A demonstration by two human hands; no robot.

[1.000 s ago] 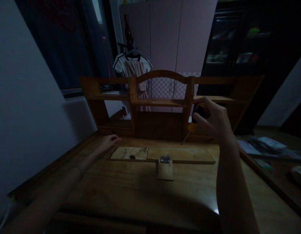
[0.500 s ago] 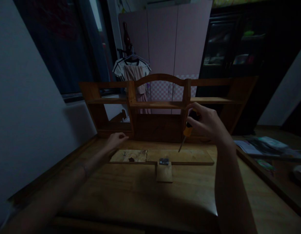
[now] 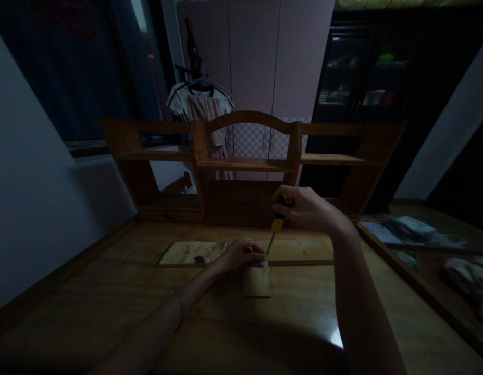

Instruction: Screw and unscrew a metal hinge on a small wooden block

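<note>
On the brown wooden counter (image 3: 299, 304) lies a long pale wooden board (image 3: 299, 251). My right grip (image 3: 307, 205) curls round a yellow-and-black screwdriver (image 3: 277, 224); my left grip (image 3: 239, 255), pinching or not I can't tell, is at the silver metal hinge (image 3: 260, 263) by the board's edge. I'd call this aligning; next calls for seating the tip.

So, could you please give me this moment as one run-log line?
left hand: fingers at metal hinge | right hand: gripping screwdriver, tip down near metal hinge, contact unclear | long board, small board: on table
</note>
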